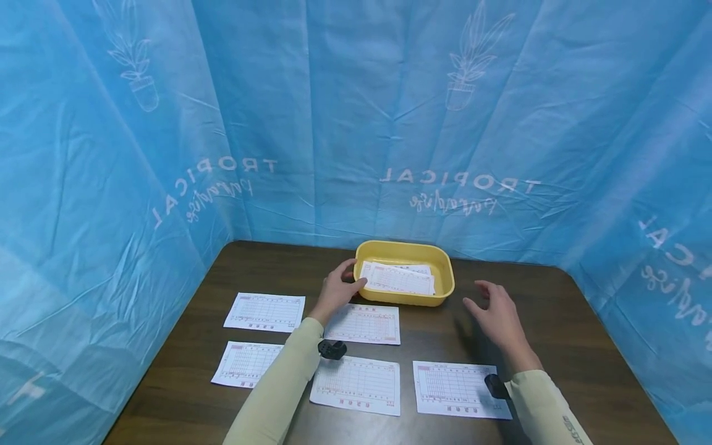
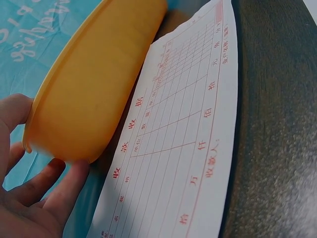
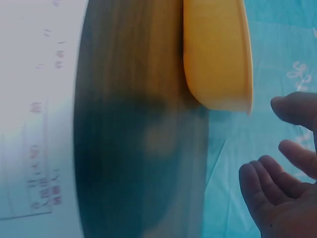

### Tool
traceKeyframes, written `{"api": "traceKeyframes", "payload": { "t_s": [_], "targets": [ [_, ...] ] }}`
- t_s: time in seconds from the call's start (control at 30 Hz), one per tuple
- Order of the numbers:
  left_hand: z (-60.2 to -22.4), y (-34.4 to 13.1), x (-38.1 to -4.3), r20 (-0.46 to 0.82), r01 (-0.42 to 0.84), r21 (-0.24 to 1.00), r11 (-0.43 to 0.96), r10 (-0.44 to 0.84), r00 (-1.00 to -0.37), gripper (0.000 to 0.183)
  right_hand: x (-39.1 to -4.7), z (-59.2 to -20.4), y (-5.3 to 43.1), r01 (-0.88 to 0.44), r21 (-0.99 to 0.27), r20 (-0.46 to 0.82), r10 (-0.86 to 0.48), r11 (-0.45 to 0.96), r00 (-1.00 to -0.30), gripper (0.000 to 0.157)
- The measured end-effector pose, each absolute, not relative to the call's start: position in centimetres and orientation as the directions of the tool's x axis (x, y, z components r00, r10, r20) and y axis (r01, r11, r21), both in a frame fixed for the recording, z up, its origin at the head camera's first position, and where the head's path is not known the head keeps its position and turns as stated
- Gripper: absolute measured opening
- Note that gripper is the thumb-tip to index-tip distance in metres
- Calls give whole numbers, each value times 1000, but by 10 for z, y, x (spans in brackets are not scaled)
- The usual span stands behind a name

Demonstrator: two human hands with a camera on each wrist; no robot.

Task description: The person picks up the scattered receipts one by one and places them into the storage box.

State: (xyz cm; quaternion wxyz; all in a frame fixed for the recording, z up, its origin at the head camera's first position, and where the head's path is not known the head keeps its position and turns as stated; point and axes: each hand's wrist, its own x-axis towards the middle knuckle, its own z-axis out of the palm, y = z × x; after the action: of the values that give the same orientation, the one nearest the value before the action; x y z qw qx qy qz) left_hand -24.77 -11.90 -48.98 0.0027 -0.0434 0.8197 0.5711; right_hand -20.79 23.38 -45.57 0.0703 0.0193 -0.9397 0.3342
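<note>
A yellow plastic tray (image 1: 403,298) stands at the back middle of the table, with a few printed slips (image 1: 397,279) lying inside it. My left hand (image 1: 336,293) is at its left end, thumb over the rim and fingers against the outer wall; the left wrist view shows the fingertips (image 2: 79,171) along that end. Just in front of the tray lies a receipt form (image 2: 173,124) with red print, partly under my left wrist in the head view. My right hand (image 1: 497,315) hovers right of the tray, apart from it, fingers loosely bent and holding nothing (image 3: 282,193).
Two forms lie at the left, one farther back (image 1: 265,312) and one nearer (image 1: 245,363) partly behind my left sleeve. Another form (image 1: 356,386) lies front middle, and one (image 1: 453,389) sits by my right wrist. A blue curtain (image 1: 356,123) hangs around the dark wooden table (image 1: 578,346).
</note>
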Motion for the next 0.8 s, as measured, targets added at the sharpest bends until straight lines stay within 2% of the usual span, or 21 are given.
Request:
{"api": "traceKeyframes", "payload": {
  "t_s": [0.3, 0.8],
  "targets": [
    [-491, -119, -248, -42, -65, 930, 361, -71, -997, 60, -192, -461, 242, -110, -603, 134, -35, 790, -990, 61],
    [-492, -119, -249, -24, -45, 933, 357, -64, -998, 60, -167, -465, 258, -56, -573, 49, -34, 817, -998, 64]
  ]
}}
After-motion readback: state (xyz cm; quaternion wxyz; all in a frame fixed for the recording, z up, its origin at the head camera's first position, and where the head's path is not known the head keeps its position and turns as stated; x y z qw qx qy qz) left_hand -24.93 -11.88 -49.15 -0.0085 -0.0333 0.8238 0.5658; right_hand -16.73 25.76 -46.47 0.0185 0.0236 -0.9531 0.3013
